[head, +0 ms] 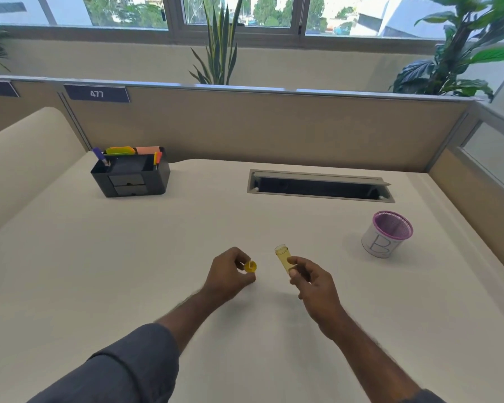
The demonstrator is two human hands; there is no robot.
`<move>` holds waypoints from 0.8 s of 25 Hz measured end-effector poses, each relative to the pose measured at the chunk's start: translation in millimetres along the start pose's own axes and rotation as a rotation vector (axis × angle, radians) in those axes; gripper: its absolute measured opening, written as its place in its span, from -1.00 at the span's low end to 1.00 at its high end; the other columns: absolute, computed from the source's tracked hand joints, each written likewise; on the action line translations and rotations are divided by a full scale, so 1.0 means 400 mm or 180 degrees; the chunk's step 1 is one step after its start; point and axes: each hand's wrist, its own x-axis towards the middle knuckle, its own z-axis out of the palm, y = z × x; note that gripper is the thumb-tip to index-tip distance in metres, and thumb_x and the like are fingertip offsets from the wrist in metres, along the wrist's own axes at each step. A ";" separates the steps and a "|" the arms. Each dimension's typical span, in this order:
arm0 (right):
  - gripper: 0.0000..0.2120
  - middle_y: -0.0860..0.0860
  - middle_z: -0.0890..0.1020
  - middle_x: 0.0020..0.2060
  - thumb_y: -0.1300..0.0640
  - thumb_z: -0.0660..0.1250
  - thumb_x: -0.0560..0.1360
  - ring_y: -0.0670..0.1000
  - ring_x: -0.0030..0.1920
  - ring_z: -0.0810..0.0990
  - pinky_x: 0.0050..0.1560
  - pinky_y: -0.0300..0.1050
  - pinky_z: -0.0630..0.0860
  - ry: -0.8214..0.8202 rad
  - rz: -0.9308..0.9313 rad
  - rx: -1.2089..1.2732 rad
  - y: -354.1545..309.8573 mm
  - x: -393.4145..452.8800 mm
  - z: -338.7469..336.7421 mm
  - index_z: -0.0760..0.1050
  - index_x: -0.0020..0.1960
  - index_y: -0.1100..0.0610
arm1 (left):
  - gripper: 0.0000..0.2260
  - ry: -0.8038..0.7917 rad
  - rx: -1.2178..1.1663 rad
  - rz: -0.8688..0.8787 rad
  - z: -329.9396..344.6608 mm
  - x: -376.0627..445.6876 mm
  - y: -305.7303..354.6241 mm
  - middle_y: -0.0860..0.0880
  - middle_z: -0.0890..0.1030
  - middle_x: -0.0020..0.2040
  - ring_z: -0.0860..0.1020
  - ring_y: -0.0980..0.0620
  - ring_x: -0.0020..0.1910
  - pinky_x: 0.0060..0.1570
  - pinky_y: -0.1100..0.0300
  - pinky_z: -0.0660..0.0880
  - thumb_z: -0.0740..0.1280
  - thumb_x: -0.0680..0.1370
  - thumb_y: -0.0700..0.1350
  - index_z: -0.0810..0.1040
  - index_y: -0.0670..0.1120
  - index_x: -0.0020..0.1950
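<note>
My left hand pinches a small yellow cap between thumb and fingers, just above the white desk. To its right, my right hand grips a translucent yellow tube by its lower end, its open mouth tilted up and away from me. Cap and tube are apart, with a short gap between them. Both hands hover over the middle front of the desk.
A black desk organiser with pens and coloured sticky notes stands at the back left. A pink-rimmed mesh cup marked "B" sits at the right. An open cable slot lies at the back. Beige partition walls enclose the desk.
</note>
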 end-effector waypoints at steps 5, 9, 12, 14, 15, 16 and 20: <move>-0.74 0.02 0.65 -0.03 0.23 0.28 0.60 -0.02 -0.13 0.55 -0.23 -0.15 0.50 -0.0083 -0.0023 0.0027 -0.008 0.010 -0.005 0.59 0.23 0.02 | -0.82 -0.0163 -0.0550 0.0203 -0.038 -0.008 0.079 0.12 0.65 -0.29 0.50 0.17 -0.37 -0.30 0.33 0.51 0.49 0.33 -0.15 0.68 0.03 -0.10; -0.73 0.02 0.64 -0.02 0.23 0.24 0.62 -0.09 -0.21 0.55 -0.25 -0.17 0.53 -0.0179 -0.0098 0.0081 -0.018 0.013 -0.011 0.59 0.23 0.01 | -0.81 -0.0375 -0.0484 0.0321 -0.065 -0.020 0.107 0.08 0.71 -0.16 0.61 0.15 -0.24 -0.14 0.29 0.59 0.49 0.41 -0.18 0.71 -0.01 -0.01; -0.74 0.04 0.58 -0.19 0.26 0.22 0.62 -0.07 -0.27 0.53 -0.29 -0.19 0.53 -0.0281 -0.0128 0.0265 -0.026 0.013 -0.016 0.60 0.17 0.01 | -0.74 -0.0477 -0.0430 0.0362 -0.079 -0.024 0.116 0.02 0.70 -0.08 0.62 0.14 -0.19 -0.07 0.22 0.60 0.47 0.47 -0.17 0.67 -0.04 0.16; -0.76 0.07 0.53 -0.24 0.26 0.21 0.62 -0.03 -0.29 0.51 -0.30 -0.18 0.53 -0.0316 -0.0145 0.0353 -0.032 0.014 -0.021 0.59 0.13 0.04 | -0.68 -0.0547 -0.0457 0.0369 -0.087 -0.028 0.120 0.04 0.67 -0.08 0.60 0.15 -0.20 -0.05 0.19 0.60 0.47 0.49 -0.15 0.62 -0.03 0.24; -0.77 0.07 0.53 -0.25 0.26 0.20 0.63 -0.01 -0.30 0.49 -0.31 -0.17 0.53 -0.0330 -0.0150 0.0395 -0.035 0.015 -0.021 0.59 0.12 0.07 | -0.66 -0.0571 -0.0518 0.0352 -0.090 -0.029 0.122 0.04 0.66 -0.08 0.60 0.15 -0.21 -0.04 0.16 0.61 0.48 0.48 -0.15 0.61 -0.03 0.25; -0.78 0.06 0.53 -0.27 0.25 0.20 0.63 0.00 -0.31 0.48 -0.32 -0.17 0.52 -0.0344 -0.0154 0.0441 -0.038 0.016 -0.022 0.60 0.11 0.09 | -0.66 -0.0570 -0.0591 0.0332 -0.093 -0.031 0.124 0.02 0.66 -0.09 0.61 0.12 -0.21 -0.04 0.12 0.62 0.50 0.47 -0.16 0.60 -0.05 0.23; -0.75 0.07 0.50 -0.32 0.21 0.17 0.65 0.01 -0.37 0.43 -0.39 -0.20 0.49 -0.0368 -0.0167 0.0535 -0.050 0.017 -0.020 0.64 0.05 0.14 | -0.75 -0.0589 -0.0866 0.0299 -0.098 -0.033 0.130 -0.09 0.73 -0.05 0.69 -0.07 -0.10 0.00 0.11 0.66 0.53 0.45 -0.19 0.66 -0.10 0.11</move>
